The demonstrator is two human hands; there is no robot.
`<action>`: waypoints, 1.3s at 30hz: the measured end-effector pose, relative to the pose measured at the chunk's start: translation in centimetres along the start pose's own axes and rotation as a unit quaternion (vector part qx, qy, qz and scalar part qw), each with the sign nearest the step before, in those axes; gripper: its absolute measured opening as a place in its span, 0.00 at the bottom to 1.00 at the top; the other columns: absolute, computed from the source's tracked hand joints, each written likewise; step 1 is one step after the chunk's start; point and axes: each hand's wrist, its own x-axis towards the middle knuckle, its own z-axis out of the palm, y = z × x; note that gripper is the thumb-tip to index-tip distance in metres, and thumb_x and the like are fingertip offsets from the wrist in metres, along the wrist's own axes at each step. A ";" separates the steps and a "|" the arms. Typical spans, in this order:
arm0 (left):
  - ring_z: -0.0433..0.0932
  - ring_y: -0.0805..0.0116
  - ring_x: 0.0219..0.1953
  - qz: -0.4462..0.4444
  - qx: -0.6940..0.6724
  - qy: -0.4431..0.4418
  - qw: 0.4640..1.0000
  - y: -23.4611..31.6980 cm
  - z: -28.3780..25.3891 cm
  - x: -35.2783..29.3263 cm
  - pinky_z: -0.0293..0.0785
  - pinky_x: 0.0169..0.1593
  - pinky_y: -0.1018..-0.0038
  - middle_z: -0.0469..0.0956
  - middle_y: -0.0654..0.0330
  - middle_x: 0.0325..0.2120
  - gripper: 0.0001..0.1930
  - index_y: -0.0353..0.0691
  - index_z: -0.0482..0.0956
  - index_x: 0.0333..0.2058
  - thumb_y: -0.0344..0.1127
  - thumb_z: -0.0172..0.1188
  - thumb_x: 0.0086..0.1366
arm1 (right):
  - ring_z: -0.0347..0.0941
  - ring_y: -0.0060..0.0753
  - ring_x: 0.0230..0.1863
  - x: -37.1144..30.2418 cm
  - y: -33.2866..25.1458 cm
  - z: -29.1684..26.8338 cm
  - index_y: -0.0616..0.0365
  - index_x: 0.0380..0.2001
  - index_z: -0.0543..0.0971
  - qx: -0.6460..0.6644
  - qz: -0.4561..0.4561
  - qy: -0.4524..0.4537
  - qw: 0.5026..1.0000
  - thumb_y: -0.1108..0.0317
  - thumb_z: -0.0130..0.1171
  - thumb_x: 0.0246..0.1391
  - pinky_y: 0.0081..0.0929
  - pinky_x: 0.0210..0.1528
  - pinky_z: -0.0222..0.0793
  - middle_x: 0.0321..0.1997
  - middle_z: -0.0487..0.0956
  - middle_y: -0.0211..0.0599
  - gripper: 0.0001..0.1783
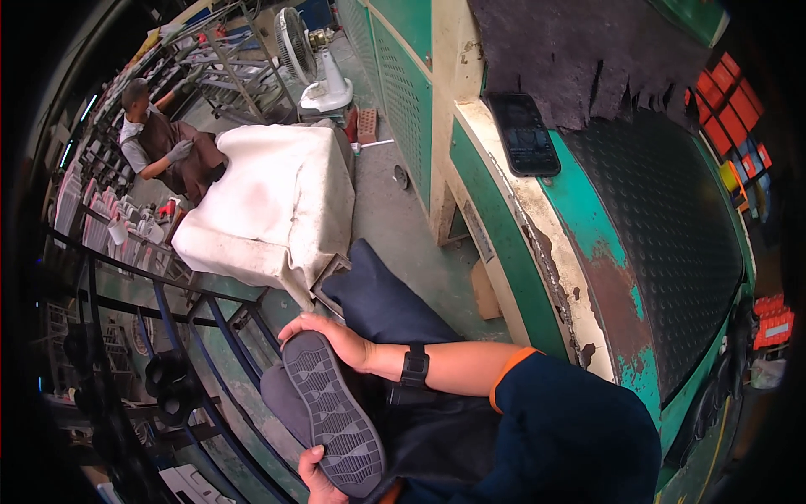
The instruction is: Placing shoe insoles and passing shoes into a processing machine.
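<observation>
A dark grey shoe sole [330, 406] lies tilted above my lap, its patterned tread turned up toward me. Around its far end curl the fingers of my right hand [334, 336], with a black band on that wrist. My left hand [321, 480] grips the near end, its thumb pressed on the edge of the tread. Whether an upper is joined to the sole is hidden beneath it. A rounded dark purple-grey shape [284, 401] shows just left of the sole.
On the right stands a green and cream machine with a black studded mat [684, 244], a phone [522, 134] and a dark ragged sheet [588, 50]. Ahead is a block under white cloth [252, 189]. A black metal rack [201, 336] stands left. A gloved co-worker [164, 139] sits beyond.
</observation>
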 end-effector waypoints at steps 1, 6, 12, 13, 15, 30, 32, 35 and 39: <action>0.76 0.45 0.52 0.005 0.015 0.005 1.000 0.0 -1.1 -0.1 0.72 0.58 0.53 0.74 0.43 0.52 0.38 0.30 0.64 0.60 0.48 0.55 0.53 | 0.73 0.25 0.41 -0.1 0.1 0.2 0.61 0.49 0.77 -0.005 -0.001 -0.008 1.000 0.50 0.42 0.66 0.21 0.50 0.67 0.39 0.78 0.31 0.26; 0.77 0.47 0.51 0.022 0.012 -0.006 1.000 -0.8 -2.6 0.2 0.73 0.58 0.56 0.75 0.44 0.52 0.39 0.29 0.64 0.60 0.42 0.57 0.49 | 0.75 0.26 0.39 2.5 6.0 -9.1 0.54 0.39 0.84 -0.336 0.105 0.151 0.924 0.48 0.52 0.60 0.25 0.47 0.68 0.34 0.80 0.28 0.22; 0.74 0.46 0.55 0.084 -0.092 -0.098 0.987 -0.2 -6.9 -0.9 0.71 0.61 0.54 0.73 0.45 0.55 0.43 0.30 0.61 0.63 0.40 0.61 0.46 | 0.78 0.27 0.40 1.1 1.1 -8.5 0.59 0.39 0.85 -0.174 0.276 0.020 0.945 0.46 0.57 0.58 0.21 0.45 0.71 0.39 0.83 0.35 0.25; 0.73 0.45 0.56 0.171 -0.082 -0.163 0.968 1.4 -2.4 -1.2 0.71 0.61 0.53 0.71 0.44 0.56 0.46 0.31 0.58 0.64 0.40 0.63 0.45 | 0.79 0.29 0.45 0.3 0.2 -8.7 0.62 0.44 0.83 -0.129 0.331 0.000 0.935 0.45 0.58 0.58 0.21 0.50 0.71 0.42 0.83 0.37 0.27; 0.67 0.35 0.60 0.217 -0.056 -0.258 0.940 4.0 0.6 -1.2 0.74 0.55 0.41 0.41 0.42 0.71 0.53 0.38 0.38 0.71 0.42 0.63 0.53 | 0.77 0.30 0.51 -1.5 0.1 -9.2 0.65 0.56 0.74 -0.032 0.324 -0.072 0.943 0.50 0.64 0.56 0.25 0.57 0.70 0.51 0.80 0.38 0.33; 0.62 0.50 0.66 0.510 0.196 0.053 0.836 4.6 -6.2 -5.5 0.61 0.66 0.55 0.57 0.50 0.66 0.59 0.43 0.42 0.71 0.45 0.72 0.45 | 0.79 0.51 0.47 9.7 2.7 4.4 0.61 0.63 0.63 0.015 0.256 -0.120 0.959 0.37 0.41 0.64 0.38 0.41 0.81 0.50 0.78 0.56 0.39; 0.61 0.46 0.67 0.573 0.421 0.157 0.685 5.9 -7.0 -6.7 0.60 0.66 0.53 0.58 0.47 0.66 0.54 0.43 0.49 0.69 0.45 0.73 0.48 | 0.78 0.55 0.50 5.1 2.3 8.2 0.60 0.67 0.58 -0.010 0.429 -0.238 0.872 0.32 0.37 0.63 0.41 0.41 0.82 0.54 0.76 0.56 0.45; 0.75 0.45 0.54 0.553 0.639 0.130 0.518 9.1 -6.2 -7.2 0.69 0.57 0.55 0.76 0.45 0.51 0.31 0.38 0.76 0.51 0.45 0.73 0.51 | 0.76 0.49 0.55 2.2 2.3 12.0 0.52 0.71 0.53 0.055 0.478 -0.300 0.824 0.36 0.44 0.64 0.38 0.45 0.80 0.62 0.71 0.47 0.42; 0.80 0.48 0.30 0.423 0.625 0.211 0.622 8.3 -5.3 -6.8 0.75 0.33 0.62 0.79 0.50 0.25 0.16 0.36 0.78 0.34 0.42 0.69 0.55 | 0.68 0.32 0.62 2.0 6.4 14.1 0.52 0.70 0.58 -0.060 0.408 -0.285 0.865 0.56 0.52 0.64 0.34 0.55 0.72 0.63 0.69 0.35 0.34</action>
